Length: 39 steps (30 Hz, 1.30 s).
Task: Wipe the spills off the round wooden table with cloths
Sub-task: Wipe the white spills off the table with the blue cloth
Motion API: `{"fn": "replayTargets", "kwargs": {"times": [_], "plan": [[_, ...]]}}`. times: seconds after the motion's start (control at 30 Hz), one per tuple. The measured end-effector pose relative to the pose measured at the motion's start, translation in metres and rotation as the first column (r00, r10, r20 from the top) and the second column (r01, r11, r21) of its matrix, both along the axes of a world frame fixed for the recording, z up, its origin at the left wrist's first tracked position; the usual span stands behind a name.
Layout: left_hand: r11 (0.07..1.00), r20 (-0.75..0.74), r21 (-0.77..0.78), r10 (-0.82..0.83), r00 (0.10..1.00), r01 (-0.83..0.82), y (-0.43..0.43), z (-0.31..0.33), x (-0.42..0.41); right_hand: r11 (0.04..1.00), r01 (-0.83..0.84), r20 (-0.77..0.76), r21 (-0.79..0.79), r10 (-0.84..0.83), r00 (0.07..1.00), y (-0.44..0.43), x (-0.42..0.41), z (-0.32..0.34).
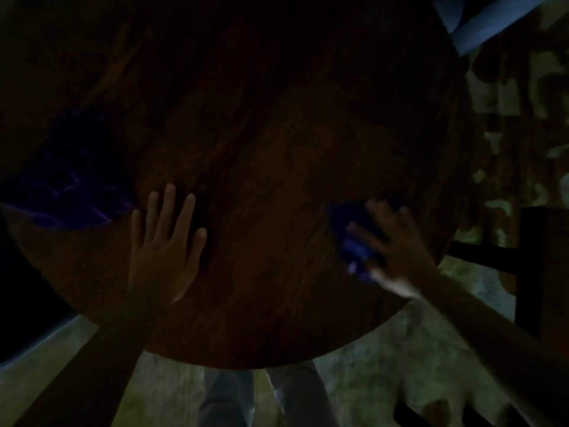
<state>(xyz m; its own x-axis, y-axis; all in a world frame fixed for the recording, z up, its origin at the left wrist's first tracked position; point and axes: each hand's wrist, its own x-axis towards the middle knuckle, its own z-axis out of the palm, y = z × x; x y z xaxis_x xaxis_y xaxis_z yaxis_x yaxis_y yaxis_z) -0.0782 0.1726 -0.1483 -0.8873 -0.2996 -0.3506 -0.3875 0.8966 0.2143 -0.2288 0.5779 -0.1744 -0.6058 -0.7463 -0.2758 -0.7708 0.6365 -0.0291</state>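
Note:
The round wooden table [271, 134] fills most of the dim view. My left hand [164, 241] lies flat on its near left part, fingers spread, holding nothing. My right hand [397, 248] presses on a crumpled blue cloth [354, 238] near the table's right edge; the hand is blurred. A second, purple cloth [70, 180] lies bunched at the table's left edge, just left of my left hand and apart from it. No spills can be made out in the darkness.
A dark wooden chair or frame [529, 266] stands right of the table. My legs in light trousers [255, 399] show below the near edge, on a mottled floor [385, 365]. A pale blue bar [492, 23] crosses the top right corner.

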Motion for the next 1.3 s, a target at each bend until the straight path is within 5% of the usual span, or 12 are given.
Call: {"fn": "replayTargets", "kwargs": {"times": [0.1,0.17,0.27,0.4,0.53,0.63,0.7,0.83,0.93,1.03,1.2,1.3], "plan": [[0.999,-0.011,-0.04,-0.014,1.0,0.013,0.001,-0.009,-0.02,0.642,0.758,-0.02,-0.116,-0.764,0.645,-0.045,-0.028,0.004],[0.998,-0.009,-0.064,-0.015,1.0,0.015,-0.002,-0.014,-0.027,0.624,0.772,-0.063,-0.119,-0.781,0.621,-0.092,0.007,0.003],[0.996,0.006,-0.089,-0.02,1.0,0.02,-0.005,-0.019,-0.032,0.977,0.171,0.104,-0.125,-0.159,0.982,-0.104,0.105,0.006],[0.993,0.019,-0.119,-0.008,1.0,0.011,0.002,-0.018,-0.036,0.867,-0.491,0.079,-0.084,0.497,0.864,-0.021,0.071,0.0],[0.991,0.027,-0.134,0.0,1.0,0.004,0.001,-0.018,-0.038,0.972,0.226,-0.052,-0.072,-0.23,0.972,-0.014,-0.056,-0.005],[0.989,0.036,-0.147,-0.011,0.999,0.016,-0.002,-0.019,-0.035,0.582,0.799,-0.014,-0.151,-0.809,0.587,-0.085,-0.104,-0.006],[0.988,0.041,-0.152,-0.019,0.999,0.025,-0.005,-0.02,-0.034,0.551,0.818,0.001,-0.164,-0.829,0.559,-0.134,-0.097,-0.001],[0.998,0.018,-0.068,-0.004,1.0,0.005,-0.01,-0.019,-0.036,0.985,-0.052,0.136,-0.167,0.075,0.988,-0.156,0.018,0.006],[0.999,-0.006,-0.026,0.018,1.0,-0.018,-0.018,-0.011,-0.021,0.678,-0.734,0.008,-0.035,0.734,0.679,-0.101,0.05,0.01],[0.99,0.065,-0.143,0.008,0.998,0.002,-0.03,-0.014,0.006,0.55,-0.835,-0.028,0.0,0.835,0.55,-0.068,-0.022,0.006],[0.979,0.07,-0.204,0.003,0.998,0.012,-0.035,-0.022,0.014,0.99,-0.14,0.003,0.034,0.14,0.99,-0.124,-0.138,0.001],[0.983,0.049,-0.181,-0.007,0.999,0.016,-0.036,-0.02,0.013,0.89,0.454,-0.056,-0.037,-0.455,0.889,-0.201,-0.16,0.002]]}}
